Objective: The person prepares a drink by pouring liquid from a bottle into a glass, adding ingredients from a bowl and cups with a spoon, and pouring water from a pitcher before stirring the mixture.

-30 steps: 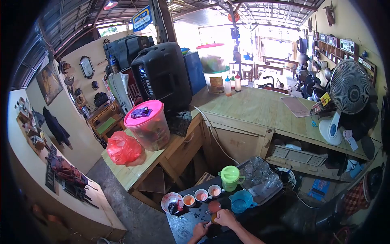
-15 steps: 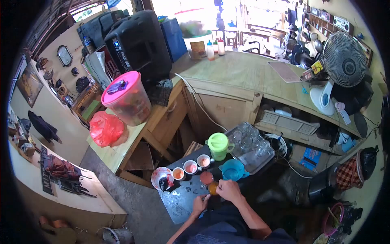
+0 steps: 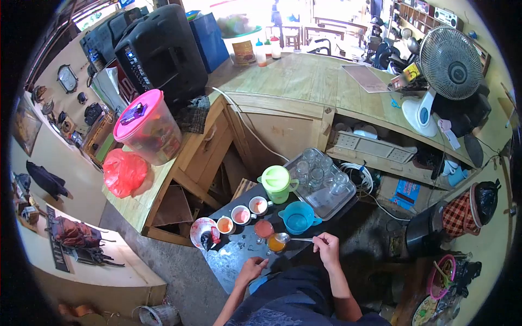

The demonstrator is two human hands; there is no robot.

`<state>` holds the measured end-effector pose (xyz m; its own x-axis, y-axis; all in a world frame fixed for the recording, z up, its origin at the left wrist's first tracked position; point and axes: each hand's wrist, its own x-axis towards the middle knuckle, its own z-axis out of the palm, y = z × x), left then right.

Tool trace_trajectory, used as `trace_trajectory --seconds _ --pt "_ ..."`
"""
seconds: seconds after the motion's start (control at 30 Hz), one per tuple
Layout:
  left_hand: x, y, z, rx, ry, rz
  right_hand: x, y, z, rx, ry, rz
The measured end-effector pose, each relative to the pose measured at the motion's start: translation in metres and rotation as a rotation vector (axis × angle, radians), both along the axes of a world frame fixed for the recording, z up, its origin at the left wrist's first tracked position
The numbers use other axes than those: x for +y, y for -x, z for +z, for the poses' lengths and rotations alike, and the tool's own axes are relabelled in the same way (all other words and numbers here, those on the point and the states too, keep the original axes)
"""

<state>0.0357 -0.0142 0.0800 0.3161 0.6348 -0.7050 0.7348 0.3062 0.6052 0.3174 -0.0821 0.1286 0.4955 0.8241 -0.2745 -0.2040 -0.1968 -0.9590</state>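
At three o'clock from a glass of orange liquid (image 3: 277, 246), the right hand (image 3: 327, 249) pinches a metal spoon (image 3: 296, 239), likely light, stiff, best held by its handle; left hand (image 3: 252, 269), near seven o'clock, grip unclear.

Enclosed by a pale left wall (image 3: 54, 146) and, past the right end of the wooden counter (image 3: 304, 79), by a cream right wall (image 3: 499, 122). Furnished with that counter, bent at an inner corner, faced beside the bend with a plain wood panel (image 3: 272, 136) and opened under its right-hand front edge into a shelf (image 3: 380, 167). Laid with a dull grey floor (image 3: 179, 266) off the left front corner. Washed by strong daylight beyond the back edge, over wooden benches (image 3: 325, 31).
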Motion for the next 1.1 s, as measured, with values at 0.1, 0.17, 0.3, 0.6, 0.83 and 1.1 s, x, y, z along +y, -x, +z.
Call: trace_trajectory --seconds 0.1,0.17,0.3,0.6,0.83,1.1 --pt "-0.003 -0.014 0.034 -0.322 0.104 -0.103 -0.003 -0.001 0.015 0.237 0.031 0.008" --pt "-0.012 -0.036 0.066 -0.551 0.119 0.044 0.001 0.006 0.017 0.353 0.026 0.086" --pt "-0.014 -0.076 0.079 -0.804 -0.027 0.244 0.008 0.030 0.019 0.595 0.010 0.257" --pt "-0.010 -0.074 0.070 -0.638 -0.156 0.506 0.020 0.040 0.006 0.337 0.097 0.671" --pt "-0.011 -0.016 0.066 -0.549 -0.276 0.430 0.095 -0.124 -0.016 -0.946 0.226 -0.054" --pt "-0.030 0.008 0.047 -0.469 -0.257 0.503 0.164 -0.197 -0.064 -1.358 0.538 0.232"
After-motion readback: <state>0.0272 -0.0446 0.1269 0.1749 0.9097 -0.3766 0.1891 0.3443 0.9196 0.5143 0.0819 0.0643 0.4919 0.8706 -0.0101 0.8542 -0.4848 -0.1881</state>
